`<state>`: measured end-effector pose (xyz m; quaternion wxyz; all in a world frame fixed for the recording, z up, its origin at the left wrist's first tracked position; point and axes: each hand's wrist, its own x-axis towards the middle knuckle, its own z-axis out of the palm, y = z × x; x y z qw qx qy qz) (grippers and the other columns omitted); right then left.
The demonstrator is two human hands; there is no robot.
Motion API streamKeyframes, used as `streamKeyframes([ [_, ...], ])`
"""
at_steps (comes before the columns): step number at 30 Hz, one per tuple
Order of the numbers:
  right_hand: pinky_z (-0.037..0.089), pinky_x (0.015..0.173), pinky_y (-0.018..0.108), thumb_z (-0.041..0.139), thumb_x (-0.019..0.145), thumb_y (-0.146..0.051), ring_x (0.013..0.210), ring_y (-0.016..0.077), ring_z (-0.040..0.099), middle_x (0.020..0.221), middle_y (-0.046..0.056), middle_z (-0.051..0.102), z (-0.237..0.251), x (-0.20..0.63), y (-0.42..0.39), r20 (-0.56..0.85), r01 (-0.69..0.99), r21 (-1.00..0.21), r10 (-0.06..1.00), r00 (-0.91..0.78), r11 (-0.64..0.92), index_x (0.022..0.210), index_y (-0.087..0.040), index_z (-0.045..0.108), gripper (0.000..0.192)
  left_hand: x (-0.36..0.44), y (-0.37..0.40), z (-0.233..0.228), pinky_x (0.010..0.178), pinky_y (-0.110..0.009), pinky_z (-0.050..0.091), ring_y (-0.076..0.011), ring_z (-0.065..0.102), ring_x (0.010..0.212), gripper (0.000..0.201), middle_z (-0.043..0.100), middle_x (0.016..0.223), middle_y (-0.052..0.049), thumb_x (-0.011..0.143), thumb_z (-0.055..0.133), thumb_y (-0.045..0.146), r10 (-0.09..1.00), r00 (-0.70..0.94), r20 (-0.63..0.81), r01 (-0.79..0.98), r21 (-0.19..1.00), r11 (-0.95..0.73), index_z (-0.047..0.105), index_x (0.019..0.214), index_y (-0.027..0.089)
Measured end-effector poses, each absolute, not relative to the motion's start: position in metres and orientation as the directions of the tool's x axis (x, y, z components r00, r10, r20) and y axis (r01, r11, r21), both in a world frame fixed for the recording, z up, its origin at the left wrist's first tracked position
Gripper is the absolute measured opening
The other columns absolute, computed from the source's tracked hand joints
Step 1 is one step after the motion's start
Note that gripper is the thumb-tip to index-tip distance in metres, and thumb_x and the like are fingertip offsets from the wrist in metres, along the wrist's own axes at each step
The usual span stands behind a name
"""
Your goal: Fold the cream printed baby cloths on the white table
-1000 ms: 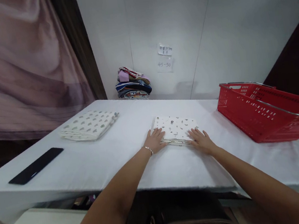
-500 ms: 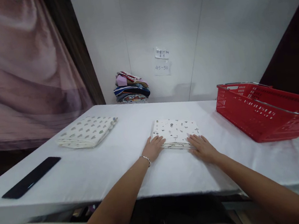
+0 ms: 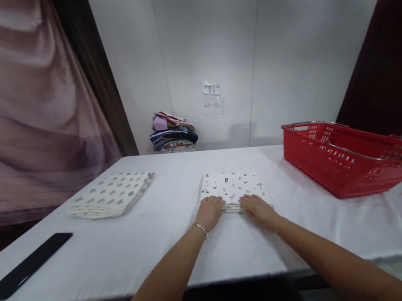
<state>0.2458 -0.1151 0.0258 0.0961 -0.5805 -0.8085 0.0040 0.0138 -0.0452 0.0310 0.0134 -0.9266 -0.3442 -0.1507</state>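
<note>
Since the earlier frame, the right hand (image 3: 260,211) has slid inward along the near edge of the folded cloth (image 3: 233,184), closer to the left hand (image 3: 210,212), and the whole scene sits lower in view. The cloth, white with small dark prints, lies flat on the white table (image 3: 141,262), just right of centre in the frame. Both hands are palm down, fingers together and slightly bent over its near edge; whether the thumbs pinch the layers cannot be told. A heart-patterned cloth (image 3: 112,194) lies at middle left, a flat black object (image 3: 27,266) at lower left, and a red basket (image 3: 319,167) at right.
</note>
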Motion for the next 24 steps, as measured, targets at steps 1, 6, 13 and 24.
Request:
streamKeyframes([
  [1,0.024,0.110,0.039,0.031,0.092,-0.026,0.131,0.0180,0.035,0.140,0.003,0.044,0.023,0.246,-0.116,0.148,0.936,-0.126,0.939,-0.311,0.330,0.136,-0.023,0.042,0.046,0.014,-0.044,0.031,0.096,-0.036,0.039,-0.0193,0.053,0.109,0.029,0.061,0.120,-0.003,0.089,0.047,0.026,0.632,0.727,0.269,0.636,0.085,-0.767,0.058,0.115,0.027],
  [6,0.023,0.111,0.032,0.023,0.092,-0.025,0.131,0.0120,0.034,0.142,-0.003,0.040,0.012,0.252,-0.118,0.164,0.938,-0.118,0.938,-0.305,0.326,0.137,-0.029,0.040,0.048,0.008,-0.040,0.027,0.091,-0.034,0.043,-0.0193,0.055,0.104,0.031,0.063,0.118,0.000,0.092,0.040,0.026,0.628,0.735,0.256,0.619,0.125,-0.776,0.061,0.114,0.026],
  [13,0.018,0.113,0.039,0.029,0.089,-0.027,0.134,0.0156,0.029,0.143,-0.002,0.037,0.018,0.254,-0.122,0.176,0.950,-0.120,0.948,-0.265,0.287,0.139,-0.031,0.037,0.051,-0.004,-0.040,0.022,0.102,-0.035,0.039,-0.0189,0.050,0.116,0.038,0.057,0.128,0.002,0.087,0.046,0.021,0.637,0.715,0.287,0.624,0.150,-0.767,0.055,0.122,0.031],
  [24,0.038,0.102,0.039,0.034,0.087,-0.040,0.119,0.0261,0.050,0.128,0.012,0.055,0.022,0.319,-0.112,0.157,0.783,-0.582,0.915,0.372,-0.218,0.130,-0.016,0.049,0.052,-0.036,-0.034,0.018,0.108,-0.033,0.032,-0.0169,0.039,0.129,0.038,0.050,0.135,0.005,0.085,0.048,0.030,0.775,0.558,0.297,0.729,0.272,-0.629,0.055,0.122,0.034],
])
